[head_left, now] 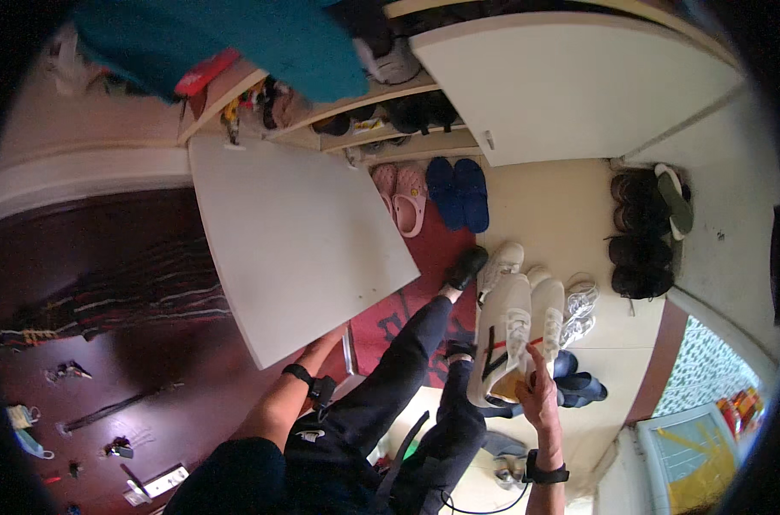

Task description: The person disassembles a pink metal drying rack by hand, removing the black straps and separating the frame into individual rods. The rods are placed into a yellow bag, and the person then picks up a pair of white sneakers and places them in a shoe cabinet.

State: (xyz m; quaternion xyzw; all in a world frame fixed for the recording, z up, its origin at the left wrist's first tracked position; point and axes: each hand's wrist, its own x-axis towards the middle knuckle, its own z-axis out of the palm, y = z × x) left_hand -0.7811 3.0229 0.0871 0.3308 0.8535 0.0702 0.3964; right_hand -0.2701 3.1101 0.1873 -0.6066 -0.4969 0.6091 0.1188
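**Shoe cupboard, doors open: person holding a pair of white sneakers**

1. Dark wooden surface (107, 386), far left: small loose items scattered on it.
2. Left door (296, 249): white, swung wide open.
3. Left hand (334, 336): at the lower edge of the left door, touching it; the door hides the fingers, so its grip cannot be told. Black band on the wrist.
4. Shelves (381, 129), behind the doors: dark shoes in rows, tightly packed.
5. Pink clogs (403, 196) and blue slippers (460, 193): side by side on the floor below the shelves.
6. Sneakers (514, 330): white pair with dark and red stripes, held above the floor, soles toward the person.
7. Right hand (538, 390): closed around the sneakers from below, fingers up along them. Black wrist band.
8. Right door (570, 81): white, open.
9. Dark shoes (643, 232), far right: stacked along the wall.
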